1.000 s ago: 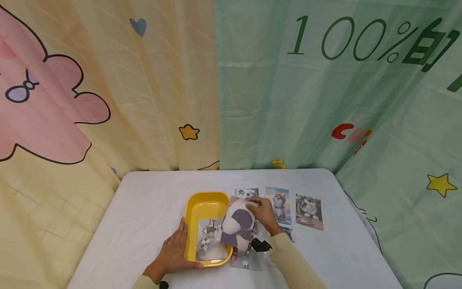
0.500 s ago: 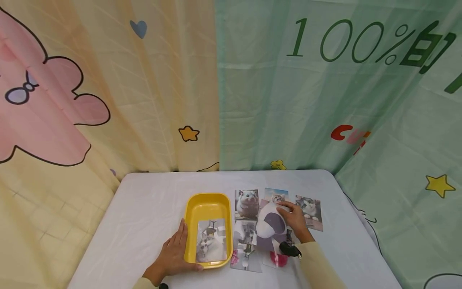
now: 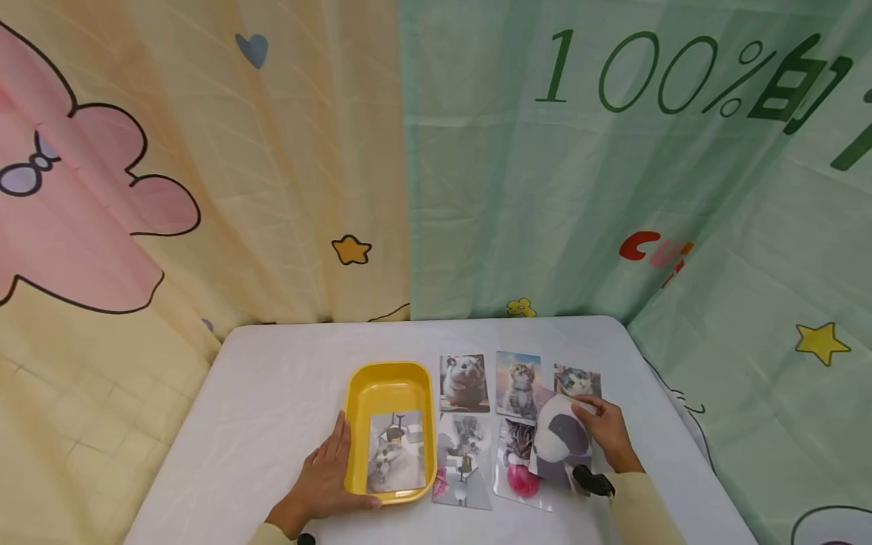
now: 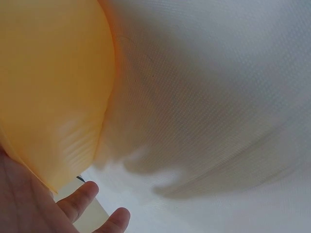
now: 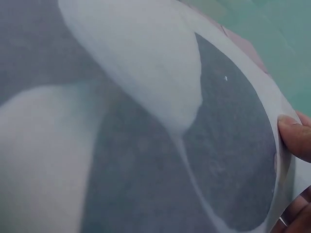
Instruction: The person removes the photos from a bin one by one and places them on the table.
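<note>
My right hand [image 3: 606,428] pinches a photo card with a grey and white animal [image 3: 562,443] at its far edge, holding it tilted over the right end of the card rows; up close the card [image 5: 146,126] fills the right wrist view, with a fingertip [image 5: 295,136] on its edge. My left hand [image 3: 327,477] rests with straight fingers against the left side of a yellow tray [image 3: 359,393], whose wall [image 4: 53,92] shows in the left wrist view. A cat photo [image 3: 395,454] lies inside the tray.
Several animal photo cards lie in two rows on the white table [image 3: 272,393]: a hamster [image 3: 464,382], a kitten [image 3: 519,384], a cat [image 3: 577,378], and others below [image 3: 463,458]. Printed curtains [image 3: 204,189] close in the back and sides.
My right hand carried the grey and white card rightward, from over the tray's right edge to the right end of the rows. The left hand stayed on the tray.
</note>
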`<state>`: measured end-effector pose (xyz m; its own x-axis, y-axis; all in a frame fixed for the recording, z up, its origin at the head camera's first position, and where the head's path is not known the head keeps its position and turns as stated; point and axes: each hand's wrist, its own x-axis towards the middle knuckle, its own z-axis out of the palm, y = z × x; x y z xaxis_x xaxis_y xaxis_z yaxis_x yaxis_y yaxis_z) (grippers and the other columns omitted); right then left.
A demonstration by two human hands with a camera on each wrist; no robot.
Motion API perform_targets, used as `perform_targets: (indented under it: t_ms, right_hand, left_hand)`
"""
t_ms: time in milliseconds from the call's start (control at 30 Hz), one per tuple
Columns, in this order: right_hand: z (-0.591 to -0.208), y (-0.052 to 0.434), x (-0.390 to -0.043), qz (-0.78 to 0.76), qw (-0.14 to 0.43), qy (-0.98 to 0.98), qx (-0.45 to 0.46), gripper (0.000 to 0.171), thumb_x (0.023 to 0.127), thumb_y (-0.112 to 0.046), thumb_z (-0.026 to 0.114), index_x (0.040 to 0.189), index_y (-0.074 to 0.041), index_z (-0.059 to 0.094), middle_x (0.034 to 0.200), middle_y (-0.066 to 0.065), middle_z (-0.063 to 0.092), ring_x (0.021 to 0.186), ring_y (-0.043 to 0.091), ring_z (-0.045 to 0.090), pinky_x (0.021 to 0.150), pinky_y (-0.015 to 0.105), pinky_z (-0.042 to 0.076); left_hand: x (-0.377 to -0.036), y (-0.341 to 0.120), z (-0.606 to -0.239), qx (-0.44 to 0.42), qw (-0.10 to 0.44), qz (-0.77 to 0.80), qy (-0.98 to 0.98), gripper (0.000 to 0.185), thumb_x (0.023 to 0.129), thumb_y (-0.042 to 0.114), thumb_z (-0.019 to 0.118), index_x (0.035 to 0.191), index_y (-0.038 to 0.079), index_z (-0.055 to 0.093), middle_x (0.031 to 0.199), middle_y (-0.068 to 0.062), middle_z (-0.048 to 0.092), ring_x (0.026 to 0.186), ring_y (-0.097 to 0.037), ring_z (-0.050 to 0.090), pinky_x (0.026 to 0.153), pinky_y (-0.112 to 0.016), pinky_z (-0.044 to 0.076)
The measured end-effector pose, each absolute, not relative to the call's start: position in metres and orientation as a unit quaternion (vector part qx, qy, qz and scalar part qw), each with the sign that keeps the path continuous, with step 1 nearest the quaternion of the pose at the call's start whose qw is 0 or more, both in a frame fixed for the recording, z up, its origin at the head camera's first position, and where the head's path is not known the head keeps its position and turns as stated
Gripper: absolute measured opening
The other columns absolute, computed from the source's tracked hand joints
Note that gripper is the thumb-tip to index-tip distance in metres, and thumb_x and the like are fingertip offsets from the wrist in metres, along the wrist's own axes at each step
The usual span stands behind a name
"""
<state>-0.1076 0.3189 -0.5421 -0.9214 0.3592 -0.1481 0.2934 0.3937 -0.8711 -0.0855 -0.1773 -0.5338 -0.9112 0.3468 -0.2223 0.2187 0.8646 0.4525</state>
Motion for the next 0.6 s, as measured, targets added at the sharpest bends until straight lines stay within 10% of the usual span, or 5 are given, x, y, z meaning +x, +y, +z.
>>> perform_targets:
  t_ms: [333,500,600]
  right_hand:
    - [-0.553,0.357,-0.090,0.508,0.009,-0.838,-0.199,0.044,0.092,-0.019,0.066,0.125,0.009,0.058,0.139,0.026,0.046,0.133,0.034,0.034,0.092,0.028,0.037]
    - [-0.559,0.371,-0.083,0.478,-0.003,-0.858,-0.185,0.045,0.091,-0.023,0.067,0.122,0.010,0.060,0.133,0.026,0.052,0.118,0.027,0.045,0.081,0.020,0.041]
    - [-0.563,0.376,-0.079,0.467,-0.017,-0.865,-0.182,0.044,0.091,-0.022,0.068,0.121,0.010,0.060,0.102,0.020,0.058,0.091,0.019,0.046,0.067,0.021,0.040]
  left_hand:
    - [-0.088,-0.176,-0.539,0.139,0.150,0.209,0.956,0.147,0.054,0.082,0.069,0.150,-0.009,0.004,0.160,-0.022,-0.005,0.139,-0.039,0.026,0.104,-0.061,0.028]
    - [-0.088,-0.176,-0.539,0.141,0.143,0.211,0.957,0.146,0.055,0.081,0.069,0.150,-0.010,0.006,0.159,-0.022,-0.003,0.138,-0.039,0.027,0.103,-0.062,0.029]
    - [-0.088,-0.176,-0.538,0.143,0.141,0.213,0.956,0.146,0.055,0.081,0.069,0.150,-0.009,0.006,0.160,-0.022,-0.002,0.138,-0.040,0.027,0.103,-0.062,0.029]
